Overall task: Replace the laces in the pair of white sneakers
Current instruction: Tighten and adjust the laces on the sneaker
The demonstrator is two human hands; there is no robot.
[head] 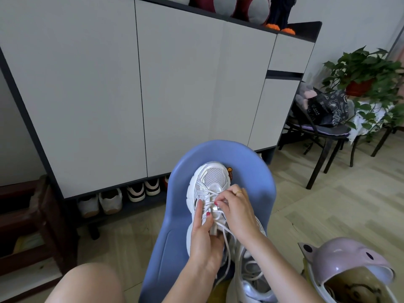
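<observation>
A white and silver sneaker lies on a blue plastic chair, toe pointing away from me. White laces cross its upper. My left hand grips the sneaker's left side near the tongue, thumb on the eyelet row and index finger lying along the side. My right hand pinches a lace over the middle eyelets. Loose lace ends trail down toward me. The second white sneaker stands below, partly hidden by my right forearm.
A pink helmet sits at the lower right. A tall grey shoe cabinet stands behind, with shoes beneath it. At the right are a dark chair with bags and a potted plant. My bare knee is lower left.
</observation>
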